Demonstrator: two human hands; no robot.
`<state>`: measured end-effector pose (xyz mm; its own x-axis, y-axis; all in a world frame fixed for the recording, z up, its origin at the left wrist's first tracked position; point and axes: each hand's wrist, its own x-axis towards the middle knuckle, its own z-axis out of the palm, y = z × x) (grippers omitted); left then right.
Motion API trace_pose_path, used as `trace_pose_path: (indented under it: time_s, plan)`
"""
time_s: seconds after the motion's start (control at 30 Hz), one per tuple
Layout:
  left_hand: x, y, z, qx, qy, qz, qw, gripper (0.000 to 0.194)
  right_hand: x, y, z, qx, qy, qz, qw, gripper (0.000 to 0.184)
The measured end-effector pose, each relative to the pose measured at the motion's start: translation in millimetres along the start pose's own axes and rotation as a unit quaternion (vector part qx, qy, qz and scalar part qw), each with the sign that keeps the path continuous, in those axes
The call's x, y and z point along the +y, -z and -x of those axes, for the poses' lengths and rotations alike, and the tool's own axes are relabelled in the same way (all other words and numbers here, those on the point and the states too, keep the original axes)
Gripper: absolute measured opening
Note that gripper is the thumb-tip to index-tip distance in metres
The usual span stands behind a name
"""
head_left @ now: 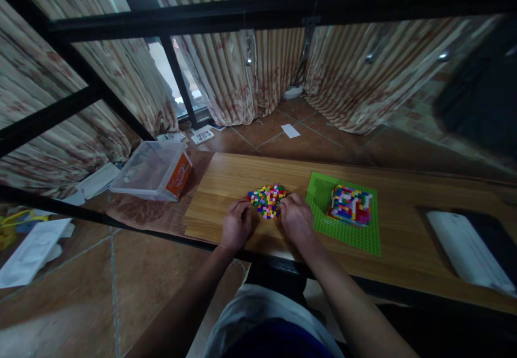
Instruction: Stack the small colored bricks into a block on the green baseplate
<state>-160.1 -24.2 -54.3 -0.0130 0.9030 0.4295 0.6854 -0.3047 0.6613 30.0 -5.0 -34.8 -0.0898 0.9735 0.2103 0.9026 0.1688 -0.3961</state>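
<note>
A loose pile of small colourful toy bricks (267,199) lies on the wooden tabletop, between my two hands. My left hand (237,222) rests at the pile's left edge with its fingers curled together. On the opposite side, my right hand (296,215) has its fingertips pinched at the pile's right edge. Whatever either hand holds is too small to make out. To the right of my right hand lies a green baseplate (319,215), bearing a block built of many-coloured bricks (350,205).
A clear plastic bin (149,172) with an orange label stands left of the wooden board (218,185). White and dark flat objects (464,245) lie at the table's right end. A black metal rail (258,13) crosses above, before curtains (226,78). Papers (34,250) lie at left.
</note>
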Motion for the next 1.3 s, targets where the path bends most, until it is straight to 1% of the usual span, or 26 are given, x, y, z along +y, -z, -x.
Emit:
trace_pose_path:
  time_s: [0.1,0.17,0.27,0.33,0.4,0.47,0.57,0.63,0.73,0.8,0.93,1.03,1.1,1.17,1.23,1.3]
  plan:
    - [-1,0.8,-1,0.002,-0.007,-0.003,1.0,0.018,-2,2,2,0.039,0.01,-0.034,0.999,0.031]
    - [-2,1.4,-2,0.001,-0.01,-0.006,1.0,0.019,-5,8,5,0.068,0.01,-0.068,0.995,0.031]
    - [-4,2.4,-2,-0.005,-0.007,-0.005,1.0,0.018,-7,27,13,0.111,0.003,-0.137,0.984,0.028]
    - [-6,2.8,-2,-0.01,-0.005,-0.004,1.0,0.019,-1,42,22,0.145,-0.009,-0.181,0.973,0.026]
    - [-8,3.1,-3,-0.013,-0.001,-0.005,1.0,0.019,13,56,32,0.187,-0.034,-0.211,0.959,0.025]
    - [-9,3.3,-3,-0.015,0.002,-0.008,1.0,0.021,36,69,42,0.232,-0.081,-0.222,0.943,0.025]
    - [-9,3.9,-5,-0.017,0.0,-0.011,1.0,0.022,80,80,51,0.293,-0.202,-0.223,0.908,0.032]
    - [-9,4.3,-5,-0.019,-0.003,-0.013,1.0,0.023,106,83,50,0.325,-0.284,-0.23,0.872,0.036]
    - [-11,4.5,-6,-0.019,0.0,-0.02,1.0,0.023,131,81,39,0.336,-0.352,-0.272,0.83,0.037]
    - [-13,4.5,-6,-0.019,0.004,-0.026,0.999,0.023,138,78,29,0.332,-0.37,-0.294,0.816,0.036]
    - [-16,4.6,-7,-0.021,0.002,-0.034,0.999,0.023,138,74,16,0.325,-0.386,-0.282,0.816,0.033]
    - [-17,5.2,-8,-0.026,-0.003,-0.036,0.999,0.023,137,72,12,0.323,-0.395,-0.263,0.819,0.031]
    - [-16,5.7,-8,-0.028,0.001,-0.038,0.999,0.023,138,70,11,0.325,-0.397,-0.274,0.813,0.028]
    - [-16,6.1,-9,-0.029,0.002,-0.039,0.999,0.023,139,69,10,0.33,-0.403,-0.308,0.796,0.024]
    - [-16,6.6,-9,-0.033,0.0,-0.04,0.999,0.023,140,67,9,0.333,-0.403,-0.372,0.767,0.021]
    - [-16,7.0,-10,-0.038,-0.002,-0.04,0.999,0.024,141,66,8,0.327,-0.382,-0.451,0.737,0.021]
